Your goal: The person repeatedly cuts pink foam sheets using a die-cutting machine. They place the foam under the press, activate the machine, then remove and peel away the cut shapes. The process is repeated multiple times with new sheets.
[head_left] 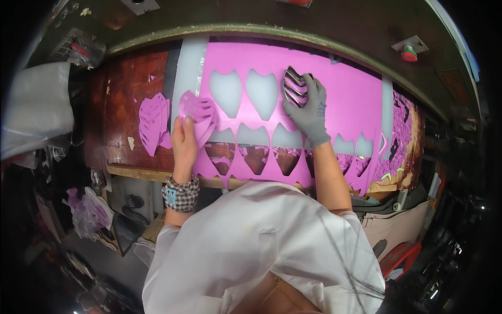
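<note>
My left hand (185,138), bare with a checked cuff at the wrist, is closed on a few slotted pink cut pieces (200,112) above the left edge of the pink sheet (340,89). In a grey glove, my right hand (308,107) grips a shiny metal cutting die (294,86) with curved bars inside. The die rests on the sheet, just right of two leaf-shaped cut-outs through which a pale board (226,94) shows. Along the sheet's near edge runs a row of further openings. A small pile of slotted pink pieces (152,123) lies to the left of my left hand.
Behind the sheet stretches a green machine beam (251,29), with a red-and-green button (409,53) at its right. Pink scraps (400,131) heap up at the table's right end. A grey plastic-covered bundle (36,107) sits at the far left, and a plastic bag (90,212) lies below.
</note>
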`<act>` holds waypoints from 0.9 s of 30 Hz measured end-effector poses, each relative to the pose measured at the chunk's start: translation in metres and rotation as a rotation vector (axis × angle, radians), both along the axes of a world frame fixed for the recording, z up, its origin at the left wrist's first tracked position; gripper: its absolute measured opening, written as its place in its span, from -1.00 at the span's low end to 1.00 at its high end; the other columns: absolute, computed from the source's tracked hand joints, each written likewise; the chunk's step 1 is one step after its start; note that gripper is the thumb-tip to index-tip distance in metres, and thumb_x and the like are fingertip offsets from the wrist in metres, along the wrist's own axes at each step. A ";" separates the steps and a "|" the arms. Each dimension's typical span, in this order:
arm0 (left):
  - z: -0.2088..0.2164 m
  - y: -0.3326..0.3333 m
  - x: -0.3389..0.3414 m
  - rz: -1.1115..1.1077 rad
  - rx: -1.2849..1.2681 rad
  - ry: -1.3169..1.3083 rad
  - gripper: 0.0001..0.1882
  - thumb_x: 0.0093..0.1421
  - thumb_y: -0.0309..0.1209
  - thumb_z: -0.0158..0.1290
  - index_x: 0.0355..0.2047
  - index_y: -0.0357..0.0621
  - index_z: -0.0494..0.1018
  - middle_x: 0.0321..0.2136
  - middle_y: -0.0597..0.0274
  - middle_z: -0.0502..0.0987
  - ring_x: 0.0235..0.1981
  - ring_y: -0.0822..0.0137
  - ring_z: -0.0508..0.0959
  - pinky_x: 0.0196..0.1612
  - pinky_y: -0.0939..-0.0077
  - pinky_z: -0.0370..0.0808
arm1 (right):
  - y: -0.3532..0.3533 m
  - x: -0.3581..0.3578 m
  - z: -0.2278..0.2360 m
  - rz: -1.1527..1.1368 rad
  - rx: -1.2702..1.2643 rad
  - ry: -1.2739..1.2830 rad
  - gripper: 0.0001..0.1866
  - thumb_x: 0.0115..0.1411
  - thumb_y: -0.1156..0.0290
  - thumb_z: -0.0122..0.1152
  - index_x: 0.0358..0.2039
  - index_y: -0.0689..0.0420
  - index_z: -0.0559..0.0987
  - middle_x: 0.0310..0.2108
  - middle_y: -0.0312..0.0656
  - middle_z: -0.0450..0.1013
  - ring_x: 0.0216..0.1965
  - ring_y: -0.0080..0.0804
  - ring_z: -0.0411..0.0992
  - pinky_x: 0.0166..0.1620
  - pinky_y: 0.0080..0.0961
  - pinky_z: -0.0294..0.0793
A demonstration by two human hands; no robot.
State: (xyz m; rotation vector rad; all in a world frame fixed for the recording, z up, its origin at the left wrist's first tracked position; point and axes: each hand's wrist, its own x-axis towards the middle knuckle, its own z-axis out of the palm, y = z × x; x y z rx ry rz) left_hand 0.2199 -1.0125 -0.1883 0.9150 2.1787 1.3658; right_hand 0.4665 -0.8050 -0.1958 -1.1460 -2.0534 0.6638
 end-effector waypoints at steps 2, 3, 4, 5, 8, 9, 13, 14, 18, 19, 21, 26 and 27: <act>-0.001 -0.019 -0.003 0.079 0.014 0.078 -0.74 0.38 -0.33 -0.15 -0.15 -0.31 0.39 -0.35 0.10 0.50 -0.32 0.35 0.46 -0.21 0.43 0.40 | 0.000 -0.003 -0.004 -0.065 -0.019 -0.075 -0.14 -0.13 0.25 0.39 0.21 0.21 0.28 0.09 0.12 0.23 0.13 0.02 0.23 0.19 -0.18 0.26; -0.004 -0.029 -0.003 0.088 0.064 0.110 -0.73 0.38 -0.33 -0.15 -0.14 -0.31 0.39 -0.35 0.08 0.52 -0.33 0.33 0.47 -0.22 0.42 0.40 | -0.004 0.000 -0.003 -0.046 0.043 -0.111 -0.15 -0.05 0.22 0.35 0.24 0.21 0.23 0.15 0.16 0.17 0.15 0.07 0.20 0.21 -0.17 0.22; -0.008 -0.039 0.001 0.121 0.061 0.137 -0.73 0.38 -0.32 -0.15 -0.14 -0.32 0.38 -0.36 0.06 0.52 -0.33 0.32 0.47 -0.22 0.42 0.40 | -0.009 0.004 -0.001 -0.015 0.140 -0.189 -0.16 -0.03 0.21 0.34 0.25 0.19 0.23 0.17 0.20 0.14 0.17 0.12 0.17 0.21 -0.13 0.20; -0.013 -0.050 0.005 0.141 0.060 0.158 -0.72 0.38 -0.32 -0.15 -0.13 -0.32 0.38 -0.36 0.04 0.52 -0.33 0.30 0.47 -0.22 0.42 0.41 | -0.014 0.010 0.002 0.008 0.235 -0.268 -0.17 -0.01 0.21 0.32 0.25 0.18 0.22 0.19 0.24 0.12 0.19 0.18 0.14 0.21 -0.09 0.17; -0.026 -0.079 0.027 0.192 0.066 0.226 -0.72 0.38 -0.32 -0.14 -0.15 -0.33 0.37 -0.39 -0.03 0.50 -0.38 0.19 0.49 -0.27 0.35 0.41 | -0.029 0.038 0.017 0.021 0.281 -0.215 -0.20 0.07 0.19 0.26 0.27 0.21 0.19 0.26 0.28 0.03 0.26 0.22 0.06 0.26 -0.05 0.10; -0.029 -0.087 0.034 0.191 0.066 0.239 -0.72 0.37 -0.31 -0.13 -0.17 -0.34 0.36 -0.41 -0.06 0.49 -0.40 0.15 0.49 -0.30 0.32 0.41 | -0.034 0.052 0.023 0.016 0.253 -0.149 -0.21 0.10 0.18 0.24 0.28 0.23 0.18 0.29 0.28 -0.01 0.29 0.21 0.03 0.28 -0.05 0.08; -0.042 -0.106 0.053 0.159 -0.025 0.410 -0.76 0.34 -0.32 -0.10 -0.32 -0.30 0.31 -0.53 -0.15 0.42 -0.50 -0.18 0.43 -0.45 0.10 0.32 | 0.001 0.127 0.073 -0.550 0.388 0.161 -0.14 0.31 0.01 0.00 0.32 0.40 -0.07 0.32 0.27 -0.05 0.36 0.09 -0.06 0.35 -0.16 -0.05; -0.044 -0.107 0.055 0.151 -0.033 0.466 -0.73 0.35 -0.29 -0.11 -0.32 -0.30 0.31 -0.53 -0.17 0.42 -0.51 -0.19 0.43 -0.45 0.10 0.31 | 0.012 0.143 0.086 -0.702 0.427 0.116 -0.08 0.31 -0.06 -0.05 0.31 0.47 -0.12 0.31 0.35 -0.09 0.35 0.14 -0.09 0.36 -0.14 -0.09; -0.048 -0.100 0.059 0.181 -0.051 0.577 -0.70 0.33 -0.25 -0.09 -0.35 -0.29 0.29 -0.54 -0.21 0.42 -0.50 -0.25 0.43 -0.46 0.02 0.29 | 0.022 0.168 0.098 -0.752 0.442 0.032 0.09 0.24 -0.09 0.04 0.26 0.56 -0.33 0.28 0.44 -0.19 0.33 0.25 -0.15 0.35 -0.08 -0.13; -0.046 -0.099 0.061 0.199 -0.050 0.568 -0.71 0.32 -0.26 -0.08 -0.38 -0.28 0.29 -0.54 -0.21 0.43 -0.49 -0.27 0.43 -0.46 -0.02 0.29 | 0.012 0.168 0.093 -0.735 0.442 0.080 0.13 0.23 -0.11 0.04 0.25 0.57 -0.36 0.28 0.44 -0.22 0.33 0.26 -0.16 0.35 -0.07 -0.15; -0.042 -0.099 0.065 0.212 -0.071 0.596 -0.70 0.32 -0.25 -0.08 -0.37 -0.29 0.29 -0.54 -0.23 0.43 -0.49 -0.28 0.43 -0.46 -0.02 0.30 | -0.010 0.169 0.085 -0.720 0.437 0.130 0.17 0.21 -0.13 0.08 0.24 0.58 -0.40 0.28 0.46 -0.27 0.34 0.27 -0.21 0.36 -0.07 -0.20; -0.059 -0.117 0.065 0.227 -0.095 0.636 -0.67 0.32 -0.22 -0.10 -0.29 -0.33 0.33 -0.49 -0.29 0.45 -0.45 -0.30 0.45 -0.41 -0.03 0.34 | -0.030 0.191 0.072 -0.693 0.500 0.065 0.14 0.19 -0.04 0.17 0.26 0.58 -0.32 0.31 0.45 -0.30 0.37 0.25 -0.25 0.38 -0.06 -0.21; -0.071 -0.124 0.060 0.244 -0.140 0.625 -0.66 0.33 -0.22 -0.10 -0.26 -0.35 0.34 -0.46 -0.31 0.46 -0.41 -0.30 0.46 -0.37 -0.02 0.36 | -0.027 0.199 0.068 -0.648 0.522 0.054 0.10 0.19 -0.03 0.17 0.27 0.56 -0.26 0.31 0.43 -0.25 0.36 0.25 -0.20 0.37 -0.07 -0.18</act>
